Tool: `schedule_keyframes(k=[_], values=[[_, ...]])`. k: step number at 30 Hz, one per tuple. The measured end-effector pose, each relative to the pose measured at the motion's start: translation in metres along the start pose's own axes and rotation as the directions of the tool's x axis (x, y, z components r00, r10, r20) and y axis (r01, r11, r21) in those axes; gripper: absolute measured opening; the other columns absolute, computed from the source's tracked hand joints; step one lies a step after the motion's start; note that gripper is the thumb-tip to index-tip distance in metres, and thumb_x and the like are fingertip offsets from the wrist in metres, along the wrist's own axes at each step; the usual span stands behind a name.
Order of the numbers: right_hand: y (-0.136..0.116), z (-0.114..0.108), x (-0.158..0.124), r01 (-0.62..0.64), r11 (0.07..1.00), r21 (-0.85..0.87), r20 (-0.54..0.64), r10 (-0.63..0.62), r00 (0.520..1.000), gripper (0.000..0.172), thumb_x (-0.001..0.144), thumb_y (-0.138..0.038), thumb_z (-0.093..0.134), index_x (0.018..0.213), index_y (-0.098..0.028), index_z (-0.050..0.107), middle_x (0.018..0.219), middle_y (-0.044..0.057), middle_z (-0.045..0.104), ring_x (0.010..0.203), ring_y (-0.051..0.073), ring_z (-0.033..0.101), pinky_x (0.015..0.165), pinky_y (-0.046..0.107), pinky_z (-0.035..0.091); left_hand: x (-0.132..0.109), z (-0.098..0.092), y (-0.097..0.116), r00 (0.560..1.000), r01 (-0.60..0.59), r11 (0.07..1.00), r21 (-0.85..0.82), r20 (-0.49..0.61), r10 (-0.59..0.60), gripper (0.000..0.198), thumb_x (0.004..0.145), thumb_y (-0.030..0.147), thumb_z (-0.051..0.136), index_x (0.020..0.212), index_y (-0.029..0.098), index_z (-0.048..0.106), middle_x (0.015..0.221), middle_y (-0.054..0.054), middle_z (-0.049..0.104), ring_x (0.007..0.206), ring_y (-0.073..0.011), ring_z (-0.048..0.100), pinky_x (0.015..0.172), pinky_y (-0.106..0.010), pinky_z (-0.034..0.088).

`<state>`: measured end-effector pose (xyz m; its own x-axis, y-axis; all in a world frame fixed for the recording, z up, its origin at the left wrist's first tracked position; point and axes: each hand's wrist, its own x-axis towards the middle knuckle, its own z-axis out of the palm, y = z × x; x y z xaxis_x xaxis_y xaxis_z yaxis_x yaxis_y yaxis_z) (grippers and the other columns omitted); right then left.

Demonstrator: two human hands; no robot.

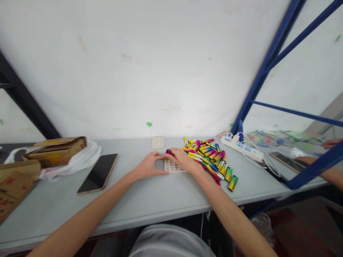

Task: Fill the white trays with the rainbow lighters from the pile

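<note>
Nearest the lens: a grey garment (171, 242) at the bottom edge, with two bare forearms reaching forward from it over the grey surface (150, 203).

Item in hand: a small white socket tray (171, 167) lies flat on the surface, centre frame, between the two hands. A magenta-tipped tube (168, 152) stands at its far left corner.

Left hand (150, 165): palm down, fingers spread flat, fingertips against the tray's left edge. It grips nothing.

Right hand (182, 159): lies over the tray, fingers curled about the magenta-tipped tube. The exact pinch is too small to make out.

Adjacent: a loose heap of coloured tubes (211, 157), yellow, pink and blue, lies just right of the tray, touching the right wrist. A second white tray (158, 142) sits behind, apart.

Further out: a dark phone (98, 172) to the left, then a cardboard box (57, 150) on a white plastic bag (83, 157). To the right are a white power strip (241, 145) and a blue rack frame (257, 82). Beyond the frame, another person's hand (305, 160) rests near a second phone (285, 161).

Assessment: good practice is to keep the tube upright and square over one socket, with the left hand bracing the tray against sliding. The right wrist should stay clear of the heap, which looks apt to roll.
</note>
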<state>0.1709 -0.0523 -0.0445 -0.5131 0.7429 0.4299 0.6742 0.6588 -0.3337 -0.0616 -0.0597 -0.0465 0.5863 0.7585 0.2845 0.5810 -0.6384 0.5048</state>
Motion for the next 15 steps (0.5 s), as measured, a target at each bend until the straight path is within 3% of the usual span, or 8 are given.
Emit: schedule_keyframes(k=[4,8,11,15], values=[[-0.003,-0.003,-0.001,-0.005,0.999,-0.05,0.007,0.005,1.0,0.028,0.11,-0.042,0.059,0.108,-0.016,0.068,0.103,0.01,0.071,0.097,0.023,0.066,0.09,0.032,0.047,0.0,-0.002,-0.001,1.0,-0.001,1.0,0.017,0.011,0.001,0.074,0.072,0.072,0.087,0.128,0.023,0.078,0.121,-0.011,0.069,0.117,-0.0346,0.065,0.111,-0.049,0.051],[0.007,-0.027,-0.01,-0.059,0.998,0.035,-0.09,0.062,0.994,0.033,0.112,-0.046,0.052,0.121,-0.017,0.065,0.1,0.006,0.07,0.094,0.02,0.065,0.089,0.03,0.046,-0.001,-0.006,0.0,1.0,0.008,0.999,0.038,0.006,-0.008,0.075,0.074,0.07,0.087,0.129,0.021,0.077,0.12,-0.011,0.068,0.115,-0.0335,0.066,0.11,-0.047,0.052],[0.027,-0.053,-0.017,-0.208,0.976,-0.065,-0.24,0.187,0.953,0.041,0.115,-0.032,0.034,0.097,-0.017,0.067,0.095,0.009,0.071,0.089,0.021,0.063,0.085,0.031,0.045,-0.001,-0.009,0.002,1.0,0.023,0.997,0.067,0.008,-0.024,0.075,0.075,0.069,0.086,0.129,0.018,0.077,0.12,-0.012,0.068,0.114,-0.0335,0.066,0.11,-0.047,0.052],[0.054,-0.077,-0.025,-0.388,0.901,-0.195,-0.334,0.311,0.89,0.049,0.113,-0.026,0.034,0.078,-0.019,0.068,0.075,0.011,0.073,0.076,0.023,0.065,0.078,0.032,0.044,-0.002,-0.009,0.005,1.0,0.023,0.996,0.09,0.017,-0.025,0.073,0.077,0.07,0.083,0.128,0.018,0.076,0.12,-0.012,0.067,0.114,-0.0335,0.066,0.109,-0.046,0.052]])
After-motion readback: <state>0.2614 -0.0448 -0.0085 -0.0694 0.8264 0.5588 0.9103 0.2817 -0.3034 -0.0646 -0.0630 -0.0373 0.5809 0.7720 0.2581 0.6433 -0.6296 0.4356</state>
